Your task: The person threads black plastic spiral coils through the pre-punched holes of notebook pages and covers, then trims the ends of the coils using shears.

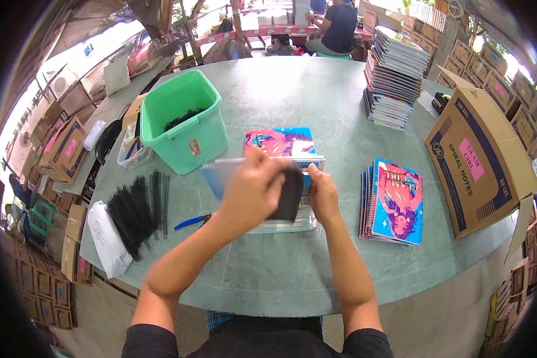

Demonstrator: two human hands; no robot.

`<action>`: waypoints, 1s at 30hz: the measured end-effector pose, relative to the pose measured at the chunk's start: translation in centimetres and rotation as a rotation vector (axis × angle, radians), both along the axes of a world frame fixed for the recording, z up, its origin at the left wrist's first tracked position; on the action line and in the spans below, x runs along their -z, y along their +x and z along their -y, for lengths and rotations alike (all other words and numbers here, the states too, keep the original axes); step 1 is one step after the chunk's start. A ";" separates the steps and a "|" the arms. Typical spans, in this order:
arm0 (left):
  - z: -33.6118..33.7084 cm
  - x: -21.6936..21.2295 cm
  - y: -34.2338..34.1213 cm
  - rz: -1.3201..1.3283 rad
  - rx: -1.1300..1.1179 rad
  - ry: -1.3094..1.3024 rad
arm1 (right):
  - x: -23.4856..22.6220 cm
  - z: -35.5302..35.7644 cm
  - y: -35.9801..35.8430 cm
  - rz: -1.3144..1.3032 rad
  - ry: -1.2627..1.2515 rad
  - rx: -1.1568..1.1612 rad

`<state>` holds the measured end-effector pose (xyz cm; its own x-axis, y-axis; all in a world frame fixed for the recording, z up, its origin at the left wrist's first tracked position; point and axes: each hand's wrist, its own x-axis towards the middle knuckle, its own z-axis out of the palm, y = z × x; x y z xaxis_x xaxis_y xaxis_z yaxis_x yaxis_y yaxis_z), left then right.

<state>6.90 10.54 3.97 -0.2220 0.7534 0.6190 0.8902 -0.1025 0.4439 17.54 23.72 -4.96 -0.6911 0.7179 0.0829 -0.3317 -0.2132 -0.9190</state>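
Head view, one frame. Two bare hands over the middle of the round grey-green table (292, 89), near its front edge.

Left hand (253, 191): fingers curled around a black sleeve-like piece (290, 194), gripping it from the left. Exact nature of the piece not resolvable.
Right hand (323, 194): fingers pressed together, pinching the right edge of the same black piece, just beside the left hand.

Under both hands: one stack of notebooks (283, 179), pink-and-blue cover on top, a clear plastic sheet (218, 173) sticking out at its left side. Number of books in the stack not countable.

Counted elsewhere on the table:
- 1 green plastic bin (185, 122), toward the left edge, dark coils inside.
- 1 heap of black spiral bindings (138, 209), at the left front edge; too many and too tangled to count.
- 1 white bag (108, 241), touching that heap at the table rim.
- 1 blue-handled tool (191, 222), between the heap and the hands.
- 1 small clear tray (131, 152), just left of the bin.
- 1 short pile of finished spiral notebooks (394, 203), right of the hands, near the front right edge.
- 1 tall pile of spiral notebooks (394, 77), far right edge.
- 1 open cardboard carton (480, 164), on its side at the right edge.

Beyond the far edge: 1 seated person (337, 27), back turned.
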 end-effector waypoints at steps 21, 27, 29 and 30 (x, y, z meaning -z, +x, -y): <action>-2.2 1.9 0.9 -0.151 0.131 -0.063 | -1.7 0.4 0.9 0.295 0.573 -0.082; -2.4 1.2 0.8 -0.145 0.179 -0.137 | -1.3 0.1 0.8 0.409 0.570 -0.112; -2.4 1.2 0.6 -0.088 0.189 -0.135 | -1.9 0.6 1.0 0.400 0.554 -0.155; -2.4 1.2 0.6 -0.042 0.187 -0.135 | -1.9 0.7 1.0 0.342 0.554 -0.144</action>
<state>7.48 12.90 2.73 -0.0465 0.8555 0.5157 0.8794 -0.2098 0.4273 18.55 23.00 -3.04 -0.8300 0.5305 0.1720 -0.0057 0.3005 -0.9538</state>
